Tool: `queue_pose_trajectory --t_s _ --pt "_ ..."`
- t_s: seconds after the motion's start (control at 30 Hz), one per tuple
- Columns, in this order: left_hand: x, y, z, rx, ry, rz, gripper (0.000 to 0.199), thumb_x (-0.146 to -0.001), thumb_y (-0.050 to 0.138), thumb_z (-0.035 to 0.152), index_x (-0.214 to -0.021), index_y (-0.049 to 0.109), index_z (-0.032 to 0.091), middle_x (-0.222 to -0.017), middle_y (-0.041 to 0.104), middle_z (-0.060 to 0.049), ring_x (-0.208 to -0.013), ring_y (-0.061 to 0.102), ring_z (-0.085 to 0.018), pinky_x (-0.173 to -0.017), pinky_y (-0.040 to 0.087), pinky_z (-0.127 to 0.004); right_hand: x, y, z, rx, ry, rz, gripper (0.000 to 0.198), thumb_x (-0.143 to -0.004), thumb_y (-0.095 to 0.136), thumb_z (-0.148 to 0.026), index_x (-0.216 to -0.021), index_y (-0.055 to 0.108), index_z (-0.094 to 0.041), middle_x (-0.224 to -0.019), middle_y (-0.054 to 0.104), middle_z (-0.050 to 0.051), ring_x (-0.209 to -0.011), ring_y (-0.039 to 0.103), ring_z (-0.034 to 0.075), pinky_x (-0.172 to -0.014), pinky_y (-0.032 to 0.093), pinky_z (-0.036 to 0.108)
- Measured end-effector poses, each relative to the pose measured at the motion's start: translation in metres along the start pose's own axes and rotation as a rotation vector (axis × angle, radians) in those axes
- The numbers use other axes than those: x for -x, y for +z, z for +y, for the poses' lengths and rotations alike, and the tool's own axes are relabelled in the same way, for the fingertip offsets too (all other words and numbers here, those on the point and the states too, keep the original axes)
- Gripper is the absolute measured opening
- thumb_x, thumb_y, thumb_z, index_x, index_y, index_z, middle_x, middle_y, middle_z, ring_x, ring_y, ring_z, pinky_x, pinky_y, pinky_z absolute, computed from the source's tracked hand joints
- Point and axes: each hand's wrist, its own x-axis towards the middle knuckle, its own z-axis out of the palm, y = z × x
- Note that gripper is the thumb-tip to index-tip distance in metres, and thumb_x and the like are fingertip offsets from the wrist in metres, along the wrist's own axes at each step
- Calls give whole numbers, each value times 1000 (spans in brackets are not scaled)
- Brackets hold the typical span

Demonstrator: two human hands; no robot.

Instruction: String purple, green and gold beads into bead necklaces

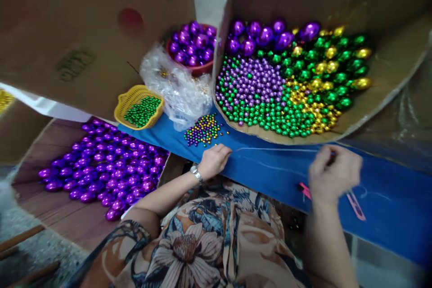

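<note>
A thin white thread [276, 149] runs stretched between my two hands above the blue cloth [263, 166]. My left hand [216, 159], with a watch at its wrist, is closed in a pinch on the thread's left part. On the other side my right hand [334, 168] is closed around the thread's right end; it is slightly blurred, and what else lies inside it is hidden. Small mixed beads [204, 130] in green, gold and purple lie loose just beyond my left hand. A pink thread snipper [356, 205] lies on the cloth beside my right hand.
A large cardboard box [381, 112] of green, gold and purple beads stands at back right. Left are a yellow basket [118, 112] of green beads and a carton [30, 189] of purple balls. Behind sit a plastic bag [182, 94] and a red bowl [199, 70] of purple balls.
</note>
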Motion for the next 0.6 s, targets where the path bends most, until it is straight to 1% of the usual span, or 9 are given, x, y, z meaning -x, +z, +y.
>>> queue_pose_trajectory --t_s 0.03,0.07,0.1,0.17,0.23,0.37,0.43,0.5,0.6 --pt "-1 1 0 -5 8 -12 22 -98 41 26 -99 62 19 -87 64 -6 -81 61 -16 -71 48 -27 0 0 -1 43 -75 17 34 -95 44 -32 -116 63 -13 -111 64 18 -107 59 29 -84 48 43" --pt "-3 2 1 -9 21 -23 22 -98 41 26 -99 62 19 -88 64 -6 -81 61 -16 -70 48 -27 3 3 -7 43 -177 -2 37 -94 46 -29 -125 59 -14 -117 63 17 -109 59 29 -85 49 42" --pt "-4 2 2 -12 36 -33 23 -98 40 26 -100 62 19 -88 64 -6 -81 62 -16 -69 48 -27 8 7 -16 16 -321 -69 39 -94 48 -27 -130 56 -18 -119 64 15 -106 61 27 -84 49 39" --pt "-7 3 5 -13 59 -45 22 -97 40 25 -100 61 19 -87 64 -6 -81 61 -17 -69 48 -27 22 20 -39 -85 -625 -307 41 -93 52 -24 -133 54 -25 -119 66 9 -96 64 20 -80 49 31" --pt "-10 0 8 3 72 -61 21 -96 41 23 -99 61 19 -88 63 -6 -80 60 -17 -68 48 -28 36 34 -59 -128 -769 -412 35 -93 52 -22 -127 59 -25 -114 68 7 -87 63 17 -75 47 29" --pt "-12 -19 0 78 91 -50 20 -96 45 31 -95 62 19 -87 64 -6 -79 60 -16 -69 47 -26 48 54 -67 -114 -848 -435 24 -94 48 -14 -105 68 -23 -81 69 3 -73 58 15 -67 40 28" --pt "-11 -39 -17 42 26 45 25 -96 46 38 -93 63 19 -87 64 -6 -81 61 -17 -72 47 -27 48 56 -60 -73 -842 -413 21 -93 50 -15 -101 68 -23 -72 66 1 -69 56 14 -66 37 28" --pt "-12 -62 -40 -86 -105 118 28 -95 47 40 -89 63 18 -86 64 -9 -83 61 -20 -73 46 -30 48 55 -51 -45 -818 -388 18 -93 52 -18 -100 68 -22 -69 64 1 -68 56 14 -66 36 28" --pt "-19 -94 -79 -283 -232 -62 29 -88 56 46 -85 66 18 -80 62 -8 -76 60 -22 -65 43 -30 50 52 -45 -43 -775 -389 17 -94 52 -22 -99 68 -22 -71 65 1 -69 57 13 -66 36 27"
